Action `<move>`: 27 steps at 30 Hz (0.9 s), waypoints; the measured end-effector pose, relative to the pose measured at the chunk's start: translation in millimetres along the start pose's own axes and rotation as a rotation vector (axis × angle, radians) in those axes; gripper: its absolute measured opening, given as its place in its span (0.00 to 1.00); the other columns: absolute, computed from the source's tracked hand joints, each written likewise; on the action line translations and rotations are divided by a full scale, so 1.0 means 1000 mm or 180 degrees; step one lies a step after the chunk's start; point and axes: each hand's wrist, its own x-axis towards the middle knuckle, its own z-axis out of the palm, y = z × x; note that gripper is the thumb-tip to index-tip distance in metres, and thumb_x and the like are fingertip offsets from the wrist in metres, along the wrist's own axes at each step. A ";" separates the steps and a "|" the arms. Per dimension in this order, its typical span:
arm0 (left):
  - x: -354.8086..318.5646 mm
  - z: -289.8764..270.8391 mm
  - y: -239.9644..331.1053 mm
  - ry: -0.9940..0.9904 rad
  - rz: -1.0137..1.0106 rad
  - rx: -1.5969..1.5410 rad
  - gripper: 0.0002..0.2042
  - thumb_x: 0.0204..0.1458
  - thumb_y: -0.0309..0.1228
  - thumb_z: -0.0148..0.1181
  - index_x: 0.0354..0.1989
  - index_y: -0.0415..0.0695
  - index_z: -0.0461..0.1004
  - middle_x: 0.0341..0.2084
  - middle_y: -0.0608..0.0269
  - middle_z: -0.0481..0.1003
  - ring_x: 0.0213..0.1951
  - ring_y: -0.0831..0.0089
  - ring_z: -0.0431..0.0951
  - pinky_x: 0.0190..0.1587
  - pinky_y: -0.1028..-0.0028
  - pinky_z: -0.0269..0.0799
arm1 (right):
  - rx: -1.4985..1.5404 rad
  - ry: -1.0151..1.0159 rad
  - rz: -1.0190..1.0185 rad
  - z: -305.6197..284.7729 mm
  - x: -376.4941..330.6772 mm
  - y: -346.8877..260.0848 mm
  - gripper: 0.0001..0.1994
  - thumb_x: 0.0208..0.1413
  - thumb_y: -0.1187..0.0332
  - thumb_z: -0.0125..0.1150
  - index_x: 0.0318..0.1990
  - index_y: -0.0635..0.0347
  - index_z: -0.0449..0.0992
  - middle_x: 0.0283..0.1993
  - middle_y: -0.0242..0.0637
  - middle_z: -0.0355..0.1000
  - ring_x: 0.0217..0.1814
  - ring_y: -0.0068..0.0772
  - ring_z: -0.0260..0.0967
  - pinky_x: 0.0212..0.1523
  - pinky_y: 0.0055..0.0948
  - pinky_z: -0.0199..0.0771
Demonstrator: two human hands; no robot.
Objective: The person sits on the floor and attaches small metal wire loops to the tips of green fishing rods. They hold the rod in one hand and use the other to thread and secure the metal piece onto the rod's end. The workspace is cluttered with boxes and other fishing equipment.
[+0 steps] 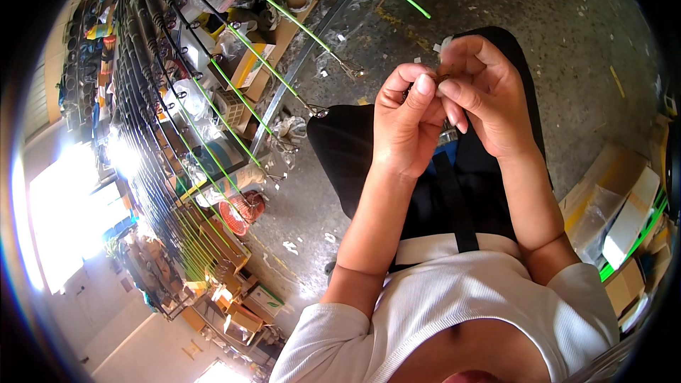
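Note:
Above my lap, my left hand [406, 122] and my right hand [491, 96] meet, thumbs and forefingers pinched together. Something tiny and dark brown sits between the fingertips, mostly covered by them, and its kind cannot be made out. Both hands have closed fingers. Beneath them lie my black-clad legs [347, 149] and a dark strap [454, 198] with a metal buckle.
Many fishing rods [277, 74] with bright green tips reach in from the left. Behind them is a cluttered table with boxes and plastic bags. An orange-red basket [242, 211] stands lower left. Cardboard boxes [610, 177] lie on the right. Scraps litter the concrete floor [589, 64].

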 end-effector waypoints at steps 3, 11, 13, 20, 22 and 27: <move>-0.002 0.008 -0.006 0.0212 0.0118 -0.0007 0.05 0.55 0.32 0.56 0.36 0.45 0.72 0.18 0.74 0.66 0.18 0.85 0.57 0.28 0.84 0.62 | -0.0554 0.0067 -0.0541 -0.002 0.004 0.008 0.07 0.48 0.77 0.63 0.36 0.66 0.75 0.36 0.34 0.71 0.30 0.18 0.67 0.31 0.16 0.68; 0.009 0.001 -0.011 0.0121 -0.0019 0.0042 0.07 0.56 0.36 0.54 0.34 0.46 0.70 0.19 0.78 0.60 0.19 0.86 0.53 0.26 0.84 0.57 | 0.0084 0.0454 -0.0555 0.002 0.006 0.013 0.04 0.50 0.76 0.61 0.33 0.65 0.77 0.37 0.41 0.75 0.31 0.19 0.66 0.33 0.16 0.66; 0.016 -0.005 -0.009 0.0155 0.0024 -0.0251 0.08 0.57 0.37 0.53 0.35 0.47 0.70 0.19 0.77 0.61 0.20 0.85 0.54 0.26 0.81 0.59 | 0.0308 0.0355 -0.0561 -0.003 0.010 0.007 0.04 0.51 0.75 0.60 0.35 0.65 0.76 0.36 0.42 0.75 0.30 0.19 0.66 0.31 0.17 0.66; 0.055 0.014 0.021 -0.0347 0.0062 -0.1001 0.16 0.53 0.47 0.55 0.39 0.48 0.73 0.29 0.77 0.70 0.23 0.82 0.56 0.28 0.81 0.57 | -0.0056 0.0006 -0.0583 0.002 0.013 -0.004 0.05 0.54 0.73 0.59 0.32 0.65 0.72 0.26 0.35 0.72 0.21 0.15 0.62 0.22 0.14 0.60; 0.063 0.029 0.027 -0.0387 0.0112 -0.1298 0.16 0.53 0.47 0.55 0.41 0.50 0.71 0.31 0.77 0.67 0.22 0.83 0.53 0.26 0.81 0.52 | -0.0205 -0.0084 -0.0938 0.008 0.017 -0.002 0.06 0.53 0.72 0.60 0.31 0.65 0.72 0.24 0.32 0.69 0.22 0.14 0.61 0.22 0.13 0.59; 0.071 0.038 0.033 -0.0755 0.0147 -0.1827 0.10 0.54 0.42 0.55 0.41 0.54 0.72 0.29 0.78 0.67 0.22 0.84 0.55 0.26 0.81 0.52 | -0.0869 -0.0159 -0.1434 0.013 0.024 -0.004 0.09 0.50 0.70 0.64 0.30 0.64 0.71 0.25 0.30 0.67 0.24 0.15 0.63 0.26 0.15 0.63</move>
